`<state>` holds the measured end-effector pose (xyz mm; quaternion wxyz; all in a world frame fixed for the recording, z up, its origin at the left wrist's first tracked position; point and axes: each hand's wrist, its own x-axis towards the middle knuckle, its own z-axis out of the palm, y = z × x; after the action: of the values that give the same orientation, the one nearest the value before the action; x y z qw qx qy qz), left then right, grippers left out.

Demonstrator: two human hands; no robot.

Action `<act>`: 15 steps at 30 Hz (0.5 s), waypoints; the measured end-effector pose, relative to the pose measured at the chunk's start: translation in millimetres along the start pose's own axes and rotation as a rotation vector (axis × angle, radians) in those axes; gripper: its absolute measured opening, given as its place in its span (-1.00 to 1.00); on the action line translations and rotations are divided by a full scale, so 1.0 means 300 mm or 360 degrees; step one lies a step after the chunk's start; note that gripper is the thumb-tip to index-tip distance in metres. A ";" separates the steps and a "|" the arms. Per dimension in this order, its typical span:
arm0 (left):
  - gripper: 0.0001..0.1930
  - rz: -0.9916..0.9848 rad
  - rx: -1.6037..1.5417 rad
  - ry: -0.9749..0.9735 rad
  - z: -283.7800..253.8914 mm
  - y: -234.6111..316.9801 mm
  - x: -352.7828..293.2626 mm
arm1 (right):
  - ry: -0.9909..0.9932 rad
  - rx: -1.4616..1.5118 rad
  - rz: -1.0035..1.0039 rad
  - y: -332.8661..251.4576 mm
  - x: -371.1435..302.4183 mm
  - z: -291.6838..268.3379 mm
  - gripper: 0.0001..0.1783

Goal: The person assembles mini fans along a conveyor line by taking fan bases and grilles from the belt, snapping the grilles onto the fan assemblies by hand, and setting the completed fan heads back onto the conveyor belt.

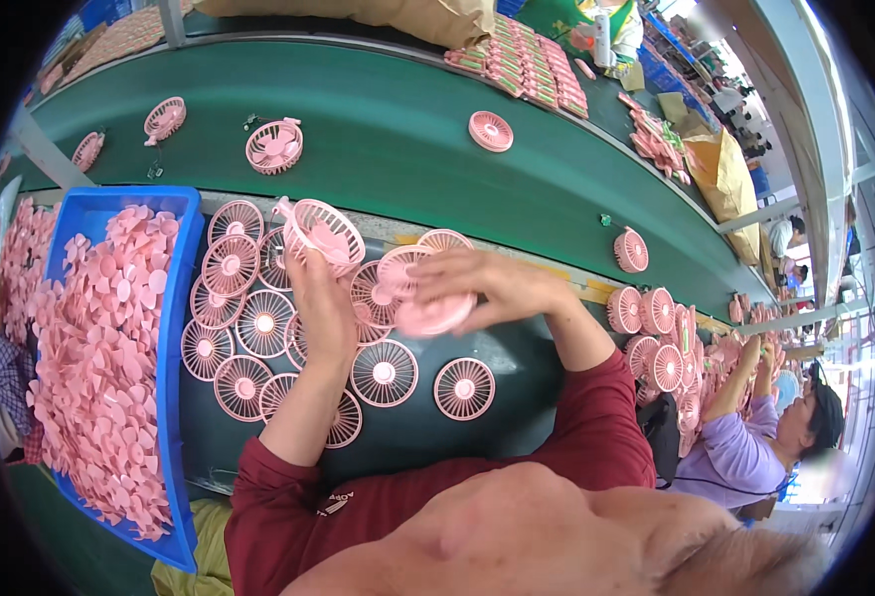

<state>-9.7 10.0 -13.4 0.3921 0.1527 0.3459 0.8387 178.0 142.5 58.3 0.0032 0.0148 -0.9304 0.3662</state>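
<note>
Left hand (323,298) grips a pink fan cage (323,235), right hand (487,283) clutches a fan body (432,316) — best line them up squarely.

Blue bin (181,328) of pink fan blades (99,368), green conveyor belt (378,139), co-worker in purple (745,452)

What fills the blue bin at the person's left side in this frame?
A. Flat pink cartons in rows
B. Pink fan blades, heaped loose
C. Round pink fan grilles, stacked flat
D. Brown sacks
B: the blue bin is heaped with loose pink fan blades, while the round grilles lie outside it on the dark worktop beside the left hand.
</note>
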 end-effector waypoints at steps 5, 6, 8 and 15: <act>-0.54 -0.0153 0.0050 -0.0122 -0.002 -0.008 -0.021 | -0.0008 0.0623 0.0216 0.090 -0.040 -0.114 -0.28; -0.54 -0.0145 0.0038 -0.0081 -0.029 -0.011 -0.024 | 0.0187 0.0692 0.0381 0.146 -0.007 -0.151 -0.35; -0.53 -0.0213 0.0077 -0.0053 -0.037 -0.004 -0.027 | 0.0928 0.0260 0.0532 0.336 0.044 -0.226 -0.44; -0.48 -0.0232 -0.0060 -0.0272 0.022 -0.020 -0.027 | 0.1055 -0.0848 0.1764 0.818 -0.030 -0.306 -0.01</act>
<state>2.3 9.7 -12.7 0.4828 0.1906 0.3055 0.7983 179.1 384.7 -42.0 0.1031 -0.5758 -0.8090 0.0583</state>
